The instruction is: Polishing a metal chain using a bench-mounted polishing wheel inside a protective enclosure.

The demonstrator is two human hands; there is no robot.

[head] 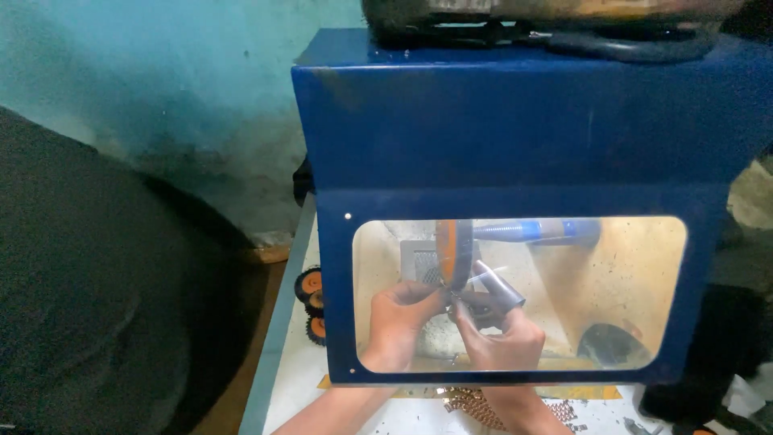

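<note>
Both my hands reach under a blue metal hood (515, 129) and show through its clear window (612, 274). My left hand (397, 322) and my right hand (499, 334) pinch a small metal piece (452, 299) between them. They hold it against the lower edge of an upright orange-rimmed wheel (453, 254). A grey cover sits on one finger of my right hand (501, 286). The piece is too small to make out its shape.
A blue shaft (535, 231) carries the wheel inside the hood. Spare orange-and-black wheels (311, 302) lie left of the hood on a white tabletop (294, 379). A coppery chain (475, 405) lies by my wrists. A large dark mass (88, 306) fills the left.
</note>
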